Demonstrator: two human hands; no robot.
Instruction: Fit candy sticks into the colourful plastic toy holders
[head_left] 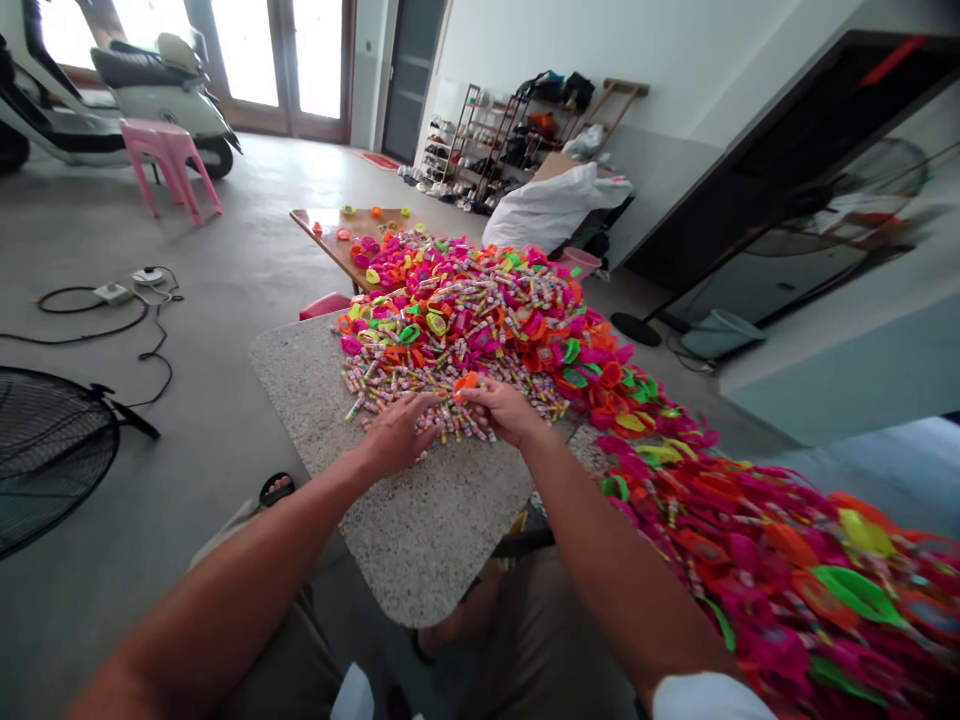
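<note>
My right hand (504, 408) pinched an orange toy watch (466, 382); my left hand (400, 430), half-curled, grip unclear, was beside wrapped sticks (397, 375), nearer the left edge of the counter (435, 530).

can be taken for somebody's home, garage-ish front room, scooter (169, 108) parked near the glass doors (318, 60), pink plastic stool (161, 138) set right beside it, shoes (437, 162) packed onto racks (480, 137)
</note>
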